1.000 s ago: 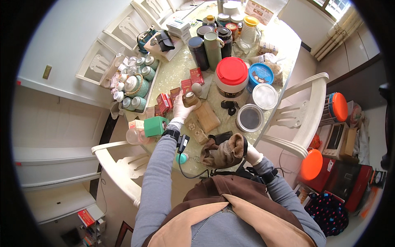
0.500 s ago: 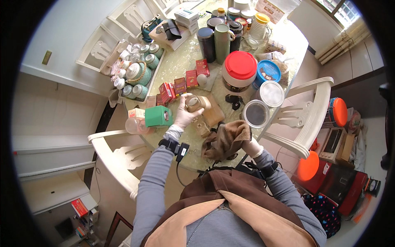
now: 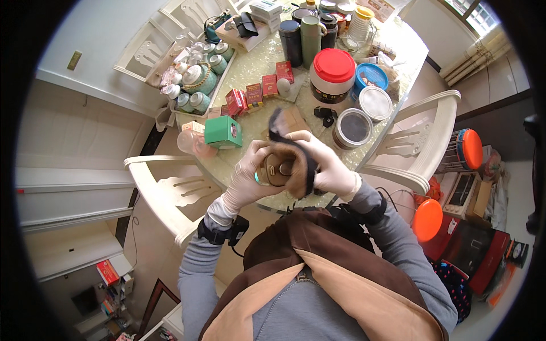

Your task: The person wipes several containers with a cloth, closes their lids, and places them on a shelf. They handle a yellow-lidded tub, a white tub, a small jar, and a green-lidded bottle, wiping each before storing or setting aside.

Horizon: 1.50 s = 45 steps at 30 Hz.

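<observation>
Close in front of me, above the near edge of the table, my left hand (image 3: 245, 181) in a white glove is closed around a small container with a brownish-gold top (image 3: 274, 170). My right hand (image 3: 333, 169), also gloved, grips a brown cloth (image 3: 299, 177) with a dark edge. The cloth is pressed against the container's right side and covers part of it. A dark flap of the cloth sticks up past my right fingers. Just beyond my left hand stands a green box (image 3: 223, 132), beside a pinkish clear plastic jar (image 3: 192, 142).
Red small boxes (image 3: 253, 95) form a row across the table (image 3: 250, 68). A red-lidded tub (image 3: 333, 74), a blue-lidded tub (image 3: 371, 81) and a round clear-topped tin (image 3: 352, 129) stand right. Thermos flasks (image 3: 311, 42) are behind, a jar tray (image 3: 196, 85) far left. Chairs (image 3: 409, 149) flank the table.
The container has come off the table toward me in my left hand. My right hand has brought the cloth up and leftward onto it.
</observation>
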Motion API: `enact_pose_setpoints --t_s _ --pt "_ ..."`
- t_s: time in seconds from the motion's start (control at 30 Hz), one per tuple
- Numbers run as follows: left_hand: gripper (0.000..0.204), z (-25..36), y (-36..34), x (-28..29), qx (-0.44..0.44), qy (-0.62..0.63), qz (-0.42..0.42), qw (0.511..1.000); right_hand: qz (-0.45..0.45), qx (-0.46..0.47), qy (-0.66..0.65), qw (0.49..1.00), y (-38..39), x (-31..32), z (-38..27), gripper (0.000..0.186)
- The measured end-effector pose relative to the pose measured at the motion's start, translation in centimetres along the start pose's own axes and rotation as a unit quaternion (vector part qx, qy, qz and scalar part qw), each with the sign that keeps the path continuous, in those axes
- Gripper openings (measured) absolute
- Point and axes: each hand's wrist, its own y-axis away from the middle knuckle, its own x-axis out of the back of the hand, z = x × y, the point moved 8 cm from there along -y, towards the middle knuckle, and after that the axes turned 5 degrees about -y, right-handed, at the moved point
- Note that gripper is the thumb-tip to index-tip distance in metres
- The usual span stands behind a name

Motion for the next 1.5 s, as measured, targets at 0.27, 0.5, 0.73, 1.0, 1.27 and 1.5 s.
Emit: enact_pose_setpoints --t_s 0.27,0.5,0.73,1.0,1.27,1.5 --pt "0.06 3.4 1.4 -0.4 -0.039 -0.015 0.035 0.999 0.109 -0.15 -0.413 0.892 1.3 -1.3 1.6 0.027" --pt "0.06 3.4 1.7 -0.5 -0.02 -0.077 0.032 0.996 0.086 -0.01 -0.143 0.986 1.2 -1.2 -1.0 0.032" --pt "0.066 4.1 1.9 -1.3 -0.031 0.086 0.019 0.996 0.15 -0.131 -0.576 0.792 2.8 -1.4 4.6 0.03" --pt "0.069 3.5 2.0 -1.6 -0.004 0.099 -0.01 0.995 0.043 -0.13 -0.275 0.952 2.5 -0.5 3.3 0.042" --pt "0.069 4.0 2.2 -0.9 -0.044 -0.008 0.041 0.998 0.011 -0.19 -0.35 0.917 2.9 -1.1 2.7 0.04" --pt "0.071 3.3 2.0 -0.6 -0.008 0.048 0.017 0.999 0.098 -0.171 -0.375 0.906 2.8 -1.0 3.9 0.045"
